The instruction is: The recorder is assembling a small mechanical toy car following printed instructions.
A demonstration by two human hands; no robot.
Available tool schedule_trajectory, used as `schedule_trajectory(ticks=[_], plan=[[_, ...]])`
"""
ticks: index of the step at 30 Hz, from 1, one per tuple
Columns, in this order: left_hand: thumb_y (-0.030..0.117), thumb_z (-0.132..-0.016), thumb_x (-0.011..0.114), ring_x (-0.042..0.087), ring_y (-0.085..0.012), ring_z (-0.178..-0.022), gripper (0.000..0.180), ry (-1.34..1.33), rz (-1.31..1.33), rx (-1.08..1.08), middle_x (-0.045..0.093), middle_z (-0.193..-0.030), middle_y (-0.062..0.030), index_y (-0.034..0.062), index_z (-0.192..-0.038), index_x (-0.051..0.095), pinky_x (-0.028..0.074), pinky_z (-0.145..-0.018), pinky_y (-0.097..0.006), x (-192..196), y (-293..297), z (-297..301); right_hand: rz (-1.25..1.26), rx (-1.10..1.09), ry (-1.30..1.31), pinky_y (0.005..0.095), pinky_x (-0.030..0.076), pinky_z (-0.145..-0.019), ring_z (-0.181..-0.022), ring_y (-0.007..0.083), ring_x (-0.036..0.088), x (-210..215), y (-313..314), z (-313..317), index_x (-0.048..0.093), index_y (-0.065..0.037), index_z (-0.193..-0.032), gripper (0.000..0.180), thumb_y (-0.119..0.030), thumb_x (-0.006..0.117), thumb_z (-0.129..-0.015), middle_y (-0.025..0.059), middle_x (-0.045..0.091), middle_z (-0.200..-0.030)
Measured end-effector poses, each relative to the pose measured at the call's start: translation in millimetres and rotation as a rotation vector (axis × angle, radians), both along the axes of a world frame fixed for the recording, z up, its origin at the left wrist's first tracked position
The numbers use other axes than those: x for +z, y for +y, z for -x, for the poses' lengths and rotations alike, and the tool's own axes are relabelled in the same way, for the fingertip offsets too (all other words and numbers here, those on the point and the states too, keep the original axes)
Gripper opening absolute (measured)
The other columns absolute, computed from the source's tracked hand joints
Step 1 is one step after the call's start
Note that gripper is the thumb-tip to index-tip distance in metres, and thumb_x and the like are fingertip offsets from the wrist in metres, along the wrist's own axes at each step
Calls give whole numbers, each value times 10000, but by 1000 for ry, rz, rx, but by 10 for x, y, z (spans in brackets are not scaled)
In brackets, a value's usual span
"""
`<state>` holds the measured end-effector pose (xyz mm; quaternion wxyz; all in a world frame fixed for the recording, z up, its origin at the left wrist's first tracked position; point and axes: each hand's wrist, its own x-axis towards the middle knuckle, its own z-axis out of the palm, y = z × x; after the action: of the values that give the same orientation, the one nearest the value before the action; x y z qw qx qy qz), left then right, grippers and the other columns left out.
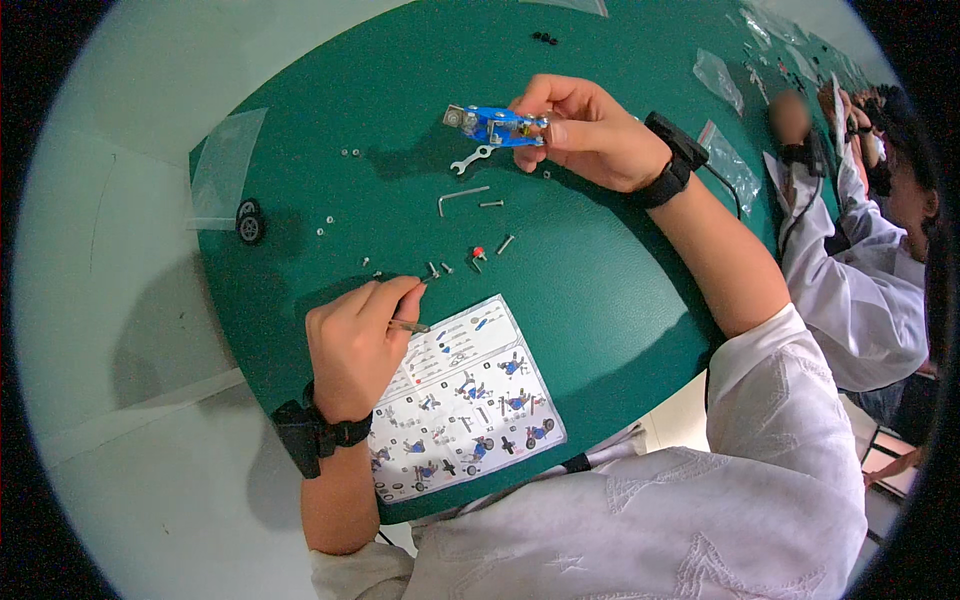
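Observation:
My right hand (pixel 590 130), raised over the far part of the table, grips a small blue toy model (pixel 490 125) with metal brackets and screws on it. Just below the model, a small metal spanner (pixel 472 160) lies on the green table. My left hand (pixel 360 335) is closed above the top left corner of the instruction sheet (pixel 480 400). A thin metal rod (pixel 408 326) sticks out from under its curled fingers; which tool it belongs to I cannot tell. Its fingertips are close to short screws (pixel 434 269) on the table.
On the green table (pixel 600 270) lie a hex key (pixel 462 197), long screws (pixel 505 245), a red-headed part (pixel 478 253), small nuts (pixel 325 226) and black wheels (pixel 250 222). Plastic bags (pixel 228 165) lie near the edges. People sit at the right, beyond a co-worker's sleeve (pixel 850 310).

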<state>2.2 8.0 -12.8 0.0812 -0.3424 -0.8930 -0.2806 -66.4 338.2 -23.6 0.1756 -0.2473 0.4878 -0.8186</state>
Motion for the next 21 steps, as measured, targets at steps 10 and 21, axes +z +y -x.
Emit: schedule_trajectory(ticks=[10, 21], plan=[[54, -832, 799, 655, -226, -571, 132, 14, 5, 2, 709, -776, -103, 53, -949, 736, 500, -514, -338, -20, -3, -2, 13, 21, -4, 320, 536, -851, -915, 181, 657, -14, -18, 1, 623, -41, -1105, 262, -257, 706, -981, 81, 687, -1016], [61, -833, 802, 655, -232, -566, 126, 24, -5, 4, 705, -762, -100, 52, -938, 733, 500, -511, -342, 3, 6, -11, 36, 16, 7, 323, 530, -855, -900, 179, 659, -10, -28, -11, 636, -28, -1097, 261, -250, 707, -981, 82, 693, -995]])
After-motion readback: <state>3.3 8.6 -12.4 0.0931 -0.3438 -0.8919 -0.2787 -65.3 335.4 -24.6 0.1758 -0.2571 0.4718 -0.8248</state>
